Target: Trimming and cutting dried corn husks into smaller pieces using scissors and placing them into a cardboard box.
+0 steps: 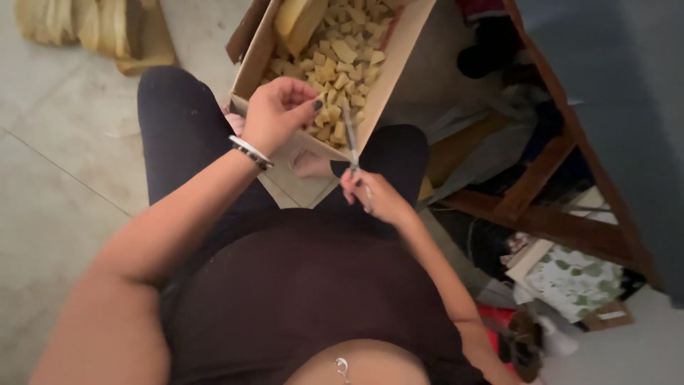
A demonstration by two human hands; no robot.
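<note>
**Operator:** Down over the lap, head view, I've got the left hand (274, 113) curled at the near edge of the cardboard box (251, 63), fingertips pinched together on a small yellowish piece. It's too small for me to say more about it.

**Observer:** And the right?

**Operator:** My right hand (374, 196) is lower, nearer the body, closed around the handles of a pair of scissors (352, 139). Blades point up and away, tips reaching over the box's near rim, close to the left fingers. Blades look nearly together, though I can't tell for certain.

**Observer:** What's in the box?

**Operator:** A heap of cut yellow foam-like chunks (342, 50), with one bigger wedge-shaped block (298, 20) leaning in the far corner. The box sits between the knees, resting against the dark-trousered legs, and a bare foot (310, 165) shows just under its near edge.

**Observer:** Anything on the wrist?

**Operator:** A bracelet (251, 152) on the left wrist.

**Observer:** Surroundings?

**Operator:** Pale tiled floor (50, 178) on the left, with a stack of tan foam slabs (92, 28) at the top left corner. On the right, a wooden frame (541, 171) holding crumpled grey plastic and clutter, and below it a leaf-patterned white box (573, 279).
</note>
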